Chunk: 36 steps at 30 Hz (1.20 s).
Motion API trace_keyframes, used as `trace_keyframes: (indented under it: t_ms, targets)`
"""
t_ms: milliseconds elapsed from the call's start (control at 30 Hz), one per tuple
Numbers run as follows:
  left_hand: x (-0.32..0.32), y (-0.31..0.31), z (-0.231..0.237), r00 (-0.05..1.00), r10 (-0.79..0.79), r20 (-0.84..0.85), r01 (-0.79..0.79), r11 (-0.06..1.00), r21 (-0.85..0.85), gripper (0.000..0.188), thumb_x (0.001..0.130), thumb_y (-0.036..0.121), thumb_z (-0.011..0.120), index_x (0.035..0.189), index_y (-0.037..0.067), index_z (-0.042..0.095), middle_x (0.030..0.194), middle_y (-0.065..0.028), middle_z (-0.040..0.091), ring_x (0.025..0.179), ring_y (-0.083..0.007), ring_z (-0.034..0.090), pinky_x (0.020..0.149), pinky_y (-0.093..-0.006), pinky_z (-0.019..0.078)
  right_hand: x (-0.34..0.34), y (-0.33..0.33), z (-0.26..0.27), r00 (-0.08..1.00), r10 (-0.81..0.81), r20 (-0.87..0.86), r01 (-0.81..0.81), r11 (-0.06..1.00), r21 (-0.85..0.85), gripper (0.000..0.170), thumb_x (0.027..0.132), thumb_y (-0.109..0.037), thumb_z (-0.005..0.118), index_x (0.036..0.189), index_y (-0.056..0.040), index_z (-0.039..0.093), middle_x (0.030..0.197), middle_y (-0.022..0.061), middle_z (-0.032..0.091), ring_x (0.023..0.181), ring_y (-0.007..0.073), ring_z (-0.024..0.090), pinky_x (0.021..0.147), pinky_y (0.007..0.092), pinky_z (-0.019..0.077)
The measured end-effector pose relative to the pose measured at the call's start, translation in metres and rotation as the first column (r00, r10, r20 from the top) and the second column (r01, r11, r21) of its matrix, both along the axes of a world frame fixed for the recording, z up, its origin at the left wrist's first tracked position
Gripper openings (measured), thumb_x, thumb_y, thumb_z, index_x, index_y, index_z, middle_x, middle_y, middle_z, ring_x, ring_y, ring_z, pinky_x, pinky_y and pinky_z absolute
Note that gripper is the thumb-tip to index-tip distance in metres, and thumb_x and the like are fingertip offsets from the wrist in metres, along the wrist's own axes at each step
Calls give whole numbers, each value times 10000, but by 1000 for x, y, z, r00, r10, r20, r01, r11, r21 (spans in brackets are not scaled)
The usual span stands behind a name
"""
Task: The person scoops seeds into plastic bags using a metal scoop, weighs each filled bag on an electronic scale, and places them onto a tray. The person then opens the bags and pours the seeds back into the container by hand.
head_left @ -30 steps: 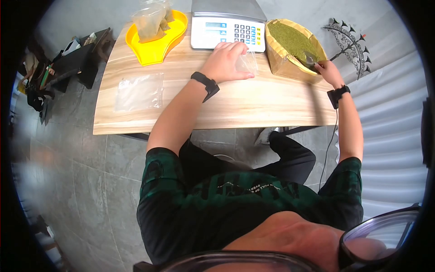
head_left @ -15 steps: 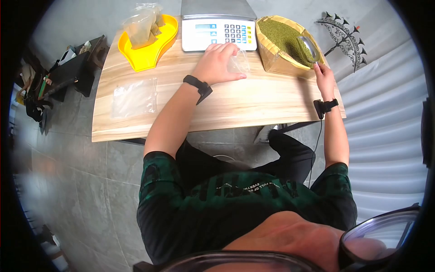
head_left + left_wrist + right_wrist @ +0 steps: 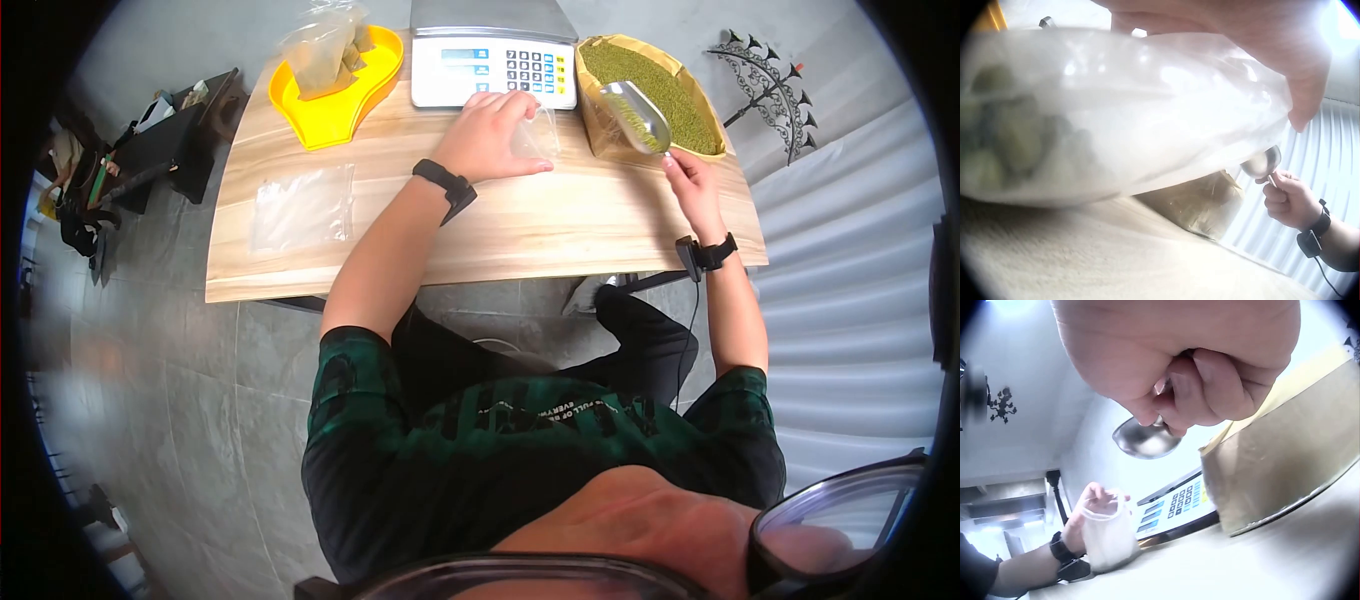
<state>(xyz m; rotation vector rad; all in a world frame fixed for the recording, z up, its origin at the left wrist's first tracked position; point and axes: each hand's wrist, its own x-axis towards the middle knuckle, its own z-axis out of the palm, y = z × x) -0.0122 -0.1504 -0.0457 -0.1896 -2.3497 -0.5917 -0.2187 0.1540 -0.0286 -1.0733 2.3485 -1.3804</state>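
Note:
My left hand (image 3: 490,140) grips a clear plastic bag (image 3: 1110,540) near its open mouth, and the bag stands on the table in front of the scale. Blurred greenish lumps show in or through the bag's left end in the left wrist view. My right hand (image 3: 695,190) pinches the handle of a metal scoop (image 3: 652,122), fingers curled. Green granules (image 3: 628,112) lie in the scoop, which is raised over the near left rim of a brown paper sack (image 3: 603,135). More of the same green material fills the sack.
A white digital scale (image 3: 425,85) stands at the table's back. Left of it, a yellow tray (image 3: 325,130) holds filled plastic bags (image 3: 318,60). A flat clear bag (image 3: 300,210) lies on the table's left. A cable (image 3: 693,345) hangs from my right wristband.
My right hand has drawn the scoop up out of the green material and moved it left, toward the sack's near rim. My left hand keeps hold of the bag in the same spot.

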Motion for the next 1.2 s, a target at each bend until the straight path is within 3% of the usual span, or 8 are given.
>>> trace_keyframes:
  t_ms: [300,400,533,600,900,1033,1133,1200]
  targets:
    - [1,3,2,1000,-23,12,23,1000,3,583,663,386,838,1025,84,494,1153,-95,630,1039,-332,569,984,-417,381,53,-35,17,928,313,-202,-286,946,153,300,952,-224,639,1145,5,661,933,109,706,803,145,619,740,296,493]
    - [0,4,1,999,-33,18,33,999,6,578,662,384,837,1042,83,523,1093,-84,626,1022,-323,570,977,-417,385,61,-43,45,896,355,-267,-243,895,375,316,943,-259,633,1133,-9,668,891,174,696,756,218,644,711,329,499]
    - [3,6,4,999,-35,35,35,999,10,606,656,393,836,1103,84,567,1016,-77,610,1021,-311,572,970,-415,389,56,-59,68,836,449,-316,-293,852,434,295,924,-275,635,1062,-18,681,814,198,670,713,313,644,673,385,497]
    - [2,7,4,998,-38,40,38,999,4,616,652,398,837,1111,83,572,1001,-77,608,1018,-308,575,969,-415,389,53,-68,77,649,562,-513,-259,797,545,254,912,-276,626,973,-36,681,761,197,649,708,374,629,644,447,486]
    - [1,7,3,1000,-8,14,9,999,-51,578,656,444,828,1022,95,547,950,-78,644,960,-283,612,978,-402,379,76,-87,119,461,701,-544,-164,670,724,218,912,-259,607,960,-51,653,727,185,627,716,389,617,643,485,475]
    - [1,6,4,1000,-26,-1,26,998,-51,576,650,435,833,1014,93,546,946,-84,647,958,-287,613,975,-406,384,72,-81,106,459,675,-578,-144,698,701,209,908,-248,610,952,-49,653,730,189,629,715,391,613,640,482,473]
    - [2,8,5,998,-55,0,55,998,-20,568,648,422,835,1010,94,545,944,-81,646,958,-289,614,975,-407,385,63,-67,101,556,633,-539,-196,730,655,245,915,-273,609,982,-50,686,744,204,631,712,384,624,654,462,493]
    - [2,7,4,998,-54,24,54,998,-15,575,648,404,834,1041,82,565,950,-78,625,980,-300,596,973,-412,388,48,-48,104,748,557,-361,-308,773,555,279,923,-259,633,1050,-16,685,798,196,663,734,324,647,681,392,505]
